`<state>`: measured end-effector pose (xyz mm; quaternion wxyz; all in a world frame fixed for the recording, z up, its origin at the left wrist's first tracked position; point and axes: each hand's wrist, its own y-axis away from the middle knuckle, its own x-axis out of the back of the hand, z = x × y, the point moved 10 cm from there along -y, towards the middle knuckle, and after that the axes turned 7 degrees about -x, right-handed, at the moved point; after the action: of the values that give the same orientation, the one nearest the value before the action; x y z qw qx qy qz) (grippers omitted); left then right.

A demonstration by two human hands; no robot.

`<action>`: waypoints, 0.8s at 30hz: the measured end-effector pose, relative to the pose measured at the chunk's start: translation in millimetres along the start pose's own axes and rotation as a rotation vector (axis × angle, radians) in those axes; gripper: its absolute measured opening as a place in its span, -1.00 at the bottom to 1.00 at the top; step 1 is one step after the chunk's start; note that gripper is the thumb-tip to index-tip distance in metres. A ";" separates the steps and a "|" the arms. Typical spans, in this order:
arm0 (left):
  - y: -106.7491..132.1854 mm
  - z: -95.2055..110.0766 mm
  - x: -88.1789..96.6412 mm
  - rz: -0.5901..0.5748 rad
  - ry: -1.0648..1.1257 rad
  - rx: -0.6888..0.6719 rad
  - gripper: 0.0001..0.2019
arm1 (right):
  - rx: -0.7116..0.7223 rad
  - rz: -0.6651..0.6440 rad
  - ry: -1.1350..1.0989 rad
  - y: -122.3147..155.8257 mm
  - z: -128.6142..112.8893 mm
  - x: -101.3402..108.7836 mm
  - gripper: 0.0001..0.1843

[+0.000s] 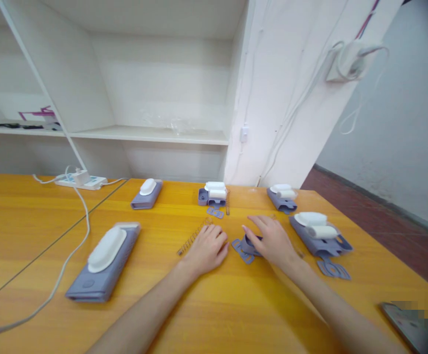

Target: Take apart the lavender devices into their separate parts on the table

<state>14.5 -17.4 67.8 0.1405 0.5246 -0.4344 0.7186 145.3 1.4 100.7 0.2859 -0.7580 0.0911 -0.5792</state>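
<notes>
My left hand [208, 248] rests on the table with its fingers curled down and its fingertips hidden. Beside it lies a long coil spring [192, 239], partly behind the fingers. My right hand [273, 241] has its thumb and fingers apart over a small grey-purple plastic cap [250, 246]; the thumb appears to touch the cap. Flat oval grey rings [241, 251] lie against the cap's near left side. Another thin spring [298, 250] shows partly past the right wrist.
Grey-purple housings with white oval parts stand around: a near-left one [116, 263], far-left [145, 196], far-middle [217, 194], far-right [282, 197], right [319, 233]. More rings [334, 269] lie right. A power strip [81, 180], white cable [84, 236] and phone [408, 324] are on the table [206, 314].
</notes>
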 end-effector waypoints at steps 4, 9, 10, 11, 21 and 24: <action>-0.1 0.7 0.4 -0.006 -0.011 -0.001 -0.87 | 0.006 -0.020 -0.077 25.4 3.5 -7.3 -0.67; -0.3 -0.2 -0.6 -0.016 -0.014 0.005 -0.87 | 0.010 -0.027 -0.131 35.2 17.1 -13.9 -0.63; -0.4 -0.5 -0.6 -0.016 -0.016 0.007 -0.87 | 0.015 -0.038 -0.134 35.5 17.2 -15.7 -0.62; -0.5 -0.6 -0.5 -0.016 -0.017 0.009 -0.88 | 0.022 -0.055 -0.132 35.8 16.2 -18.1 -0.61; 0.3 -0.6 0.0 0.004 -0.021 0.010 -0.87 | -0.062 -0.076 -0.027 35.7 24.3 -33.8 -0.51; 0.4 -2.0 -2.0 -0.004 -0.027 0.015 -0.86 | -0.109 -0.040 -0.009 34.8 29.4 -32.0 -0.50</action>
<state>13.8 -15.6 65.8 0.1320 0.5362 -0.4300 0.7143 169.4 -2.5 50.6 0.2329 -0.7767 0.1062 -0.5755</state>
